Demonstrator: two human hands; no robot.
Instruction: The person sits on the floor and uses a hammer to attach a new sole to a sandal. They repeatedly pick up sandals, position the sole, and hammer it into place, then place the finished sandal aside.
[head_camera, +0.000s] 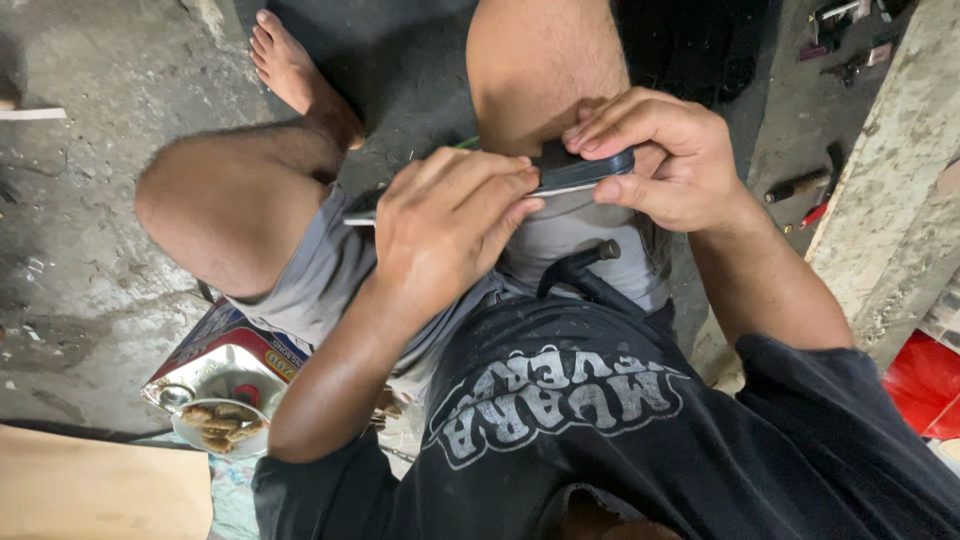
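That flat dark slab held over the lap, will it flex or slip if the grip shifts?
The dark slab looks thin and straight-edged, so probably stiff, not floppy. Its surface seems smooth, so it may slide between fingertips; the right hand pinches it at one end while the left hand works along its edge. Being flat, it should not roll.
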